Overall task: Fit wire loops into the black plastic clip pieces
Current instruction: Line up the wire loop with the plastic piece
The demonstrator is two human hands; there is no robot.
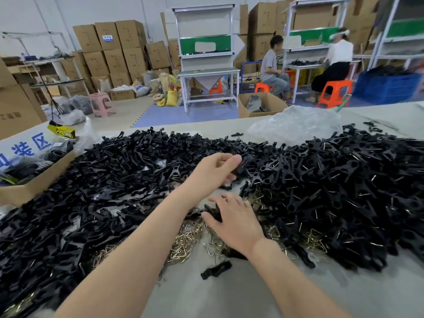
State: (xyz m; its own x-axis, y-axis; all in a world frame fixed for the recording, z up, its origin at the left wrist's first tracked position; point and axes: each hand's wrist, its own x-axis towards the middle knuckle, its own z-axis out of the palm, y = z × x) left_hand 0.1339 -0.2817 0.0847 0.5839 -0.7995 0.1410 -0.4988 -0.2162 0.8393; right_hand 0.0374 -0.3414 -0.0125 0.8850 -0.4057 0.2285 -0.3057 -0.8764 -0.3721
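Your left hand (215, 171) reaches out over the middle of the heap with its fingers curled. The thumb and fingertips pinch a black plastic clip piece (239, 168), held just above the pile. Your right hand (236, 220) sits nearer to you, palm down, with the thumb and fingers closed round a second clip piece (213, 211); I cannot tell whether it holds one piece or more. Under and around that hand lies a loose heap of brass-coloured wire loops (183, 243), spread on the pale table (206, 299) in the gap between two big mounds. The left mound (91, 191) is bare black clip pieces. In the right mound (344, 191) many pieces show short glints of wire. One lone clip (215, 269) lies on the table near you, apart from the mounds and just left of your right forearm. A crumpled clear plastic bag (296, 126) rests on the table behind the right mound. At the table's left edge a cardboard box (34, 187) holds dark items that are too blurred to name. Beyond the table, two people (273, 63) sit on orange stools (335, 92) at white workbenches. Brown cartons (110, 47) are stacked against the far wall.
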